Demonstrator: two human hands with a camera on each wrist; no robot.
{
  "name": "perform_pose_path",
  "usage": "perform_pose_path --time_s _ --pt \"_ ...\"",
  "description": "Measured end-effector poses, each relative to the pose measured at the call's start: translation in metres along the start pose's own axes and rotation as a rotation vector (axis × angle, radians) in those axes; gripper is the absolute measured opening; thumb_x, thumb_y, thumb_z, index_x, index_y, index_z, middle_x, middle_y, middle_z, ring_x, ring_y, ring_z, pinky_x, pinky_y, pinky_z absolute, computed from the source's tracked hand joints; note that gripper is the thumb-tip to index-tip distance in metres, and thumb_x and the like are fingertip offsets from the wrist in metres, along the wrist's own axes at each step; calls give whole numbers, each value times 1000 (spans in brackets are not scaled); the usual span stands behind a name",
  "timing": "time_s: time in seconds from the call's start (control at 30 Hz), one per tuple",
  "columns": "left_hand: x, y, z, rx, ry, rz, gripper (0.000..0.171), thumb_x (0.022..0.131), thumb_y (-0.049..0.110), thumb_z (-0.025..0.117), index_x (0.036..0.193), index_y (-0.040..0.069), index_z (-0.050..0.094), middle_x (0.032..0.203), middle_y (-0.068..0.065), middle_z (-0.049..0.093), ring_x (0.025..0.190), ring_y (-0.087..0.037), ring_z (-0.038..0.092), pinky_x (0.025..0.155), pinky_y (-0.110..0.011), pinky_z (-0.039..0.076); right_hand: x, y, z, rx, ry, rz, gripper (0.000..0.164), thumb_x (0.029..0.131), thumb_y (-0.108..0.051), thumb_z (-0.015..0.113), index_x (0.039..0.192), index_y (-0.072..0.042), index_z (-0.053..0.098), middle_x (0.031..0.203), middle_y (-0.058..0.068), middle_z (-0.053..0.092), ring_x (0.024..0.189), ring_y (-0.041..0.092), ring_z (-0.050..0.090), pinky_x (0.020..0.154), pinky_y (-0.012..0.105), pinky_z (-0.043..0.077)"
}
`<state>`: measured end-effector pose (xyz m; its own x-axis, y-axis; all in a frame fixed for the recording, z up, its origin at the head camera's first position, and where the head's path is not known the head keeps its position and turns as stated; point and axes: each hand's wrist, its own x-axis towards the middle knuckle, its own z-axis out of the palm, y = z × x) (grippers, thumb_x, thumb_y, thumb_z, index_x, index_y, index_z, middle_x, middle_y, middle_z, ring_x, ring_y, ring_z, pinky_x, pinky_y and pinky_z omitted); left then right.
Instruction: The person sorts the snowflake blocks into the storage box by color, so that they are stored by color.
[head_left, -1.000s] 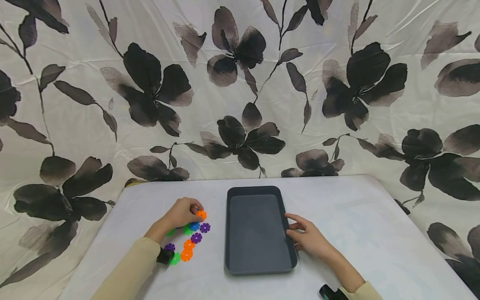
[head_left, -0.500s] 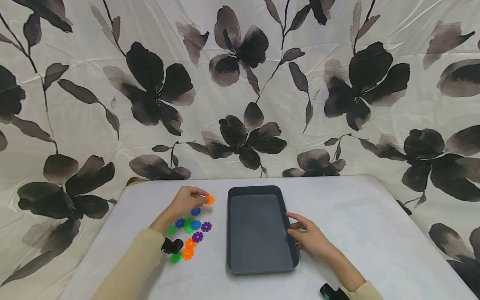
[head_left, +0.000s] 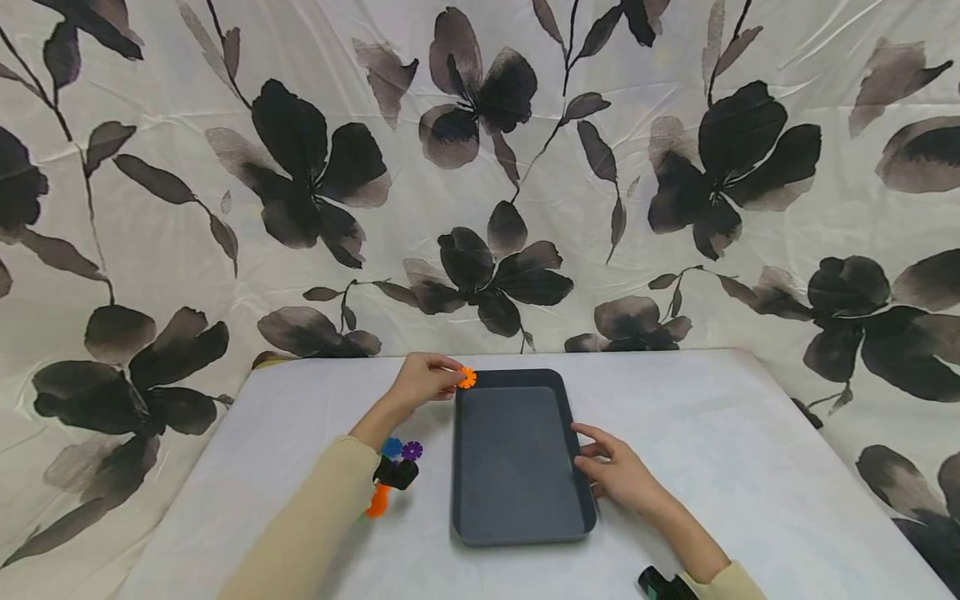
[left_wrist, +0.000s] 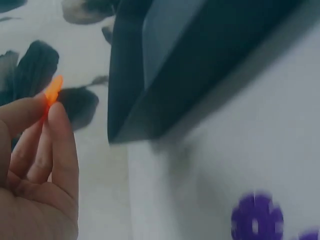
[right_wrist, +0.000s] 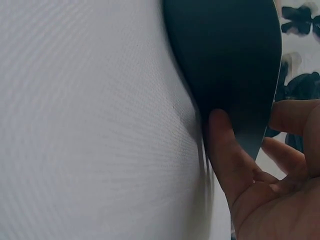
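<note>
My left hand [head_left: 422, 383] pinches an orange flower-shaped plastic disc [head_left: 467, 378] between thumb and fingertips, at the far left corner of a dark grey baking tray [head_left: 523, 467]. In the left wrist view the orange disc [left_wrist: 53, 91] stands on edge, apart from the tray wall [left_wrist: 200, 75]. On the tray's right side rests my right hand [head_left: 618, 471]. Its thumb [right_wrist: 225, 137] presses the outer wall, and other fingertips touch the rim. More discs lie left of the tray: a blue one [head_left: 392, 447], a purple one [head_left: 412, 451] and orange ones [head_left: 378, 500], partly hidden by the left wrist.
White cloth covers the table [head_left: 712, 442]. A flowered curtain [head_left: 600, 208] hangs behind its far edge. Black wrist cameras sit on the left wrist [head_left: 397, 472] and the right wrist [head_left: 663, 585]. Purple discs [left_wrist: 242, 220] show at the left wrist view's lower right.
My left hand has lifted the orange disc from the group and carried it right and away, up to the tray's far left corner. The right hand and the tray have stayed put.
</note>
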<state>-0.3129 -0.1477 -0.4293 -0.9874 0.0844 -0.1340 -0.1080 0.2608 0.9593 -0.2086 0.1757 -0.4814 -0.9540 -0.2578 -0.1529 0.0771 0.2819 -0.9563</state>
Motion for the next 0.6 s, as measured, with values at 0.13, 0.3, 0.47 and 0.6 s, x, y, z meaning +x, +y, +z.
perform_pose_path --time_s 0.13,0.3,0.47,0.6 --pt "4 3 17 -77 17 -21 23 86 10 75 106 -1 71 86 -13 69 64 -18 65 62 -26 56 -1 -1 0 15 -6 -16 55 97 -7 58 148 -6 37 116 22 54 86 26 62 64 38 56" --pt "7 5 36 -175 14 -48 23 87 6 73 107 -4 70 85 -13 69 61 -12 65 61 -23 56 -1 -1 2 28 3 -25 56 97 -5 57 149 -4 37 120 23 52 89 26 61 64 38 55" --pt "6 9 54 -211 14 -94 23 89 5 70 110 -4 69 87 -12 69 64 -12 67 61 -24 56 0 0 2 19 0 -36 56 96 -4 56 149 -5 36 126 25 50 92 27 62 65 38 55" --pt "6 10 67 -220 4 -127 24 89 5 69 111 -4 69 87 -13 69 66 -13 68 62 -23 56 0 -1 2 19 0 -36 56 96 -4 56 149 -5 36 128 25 50 95 28 62 65 38 55"
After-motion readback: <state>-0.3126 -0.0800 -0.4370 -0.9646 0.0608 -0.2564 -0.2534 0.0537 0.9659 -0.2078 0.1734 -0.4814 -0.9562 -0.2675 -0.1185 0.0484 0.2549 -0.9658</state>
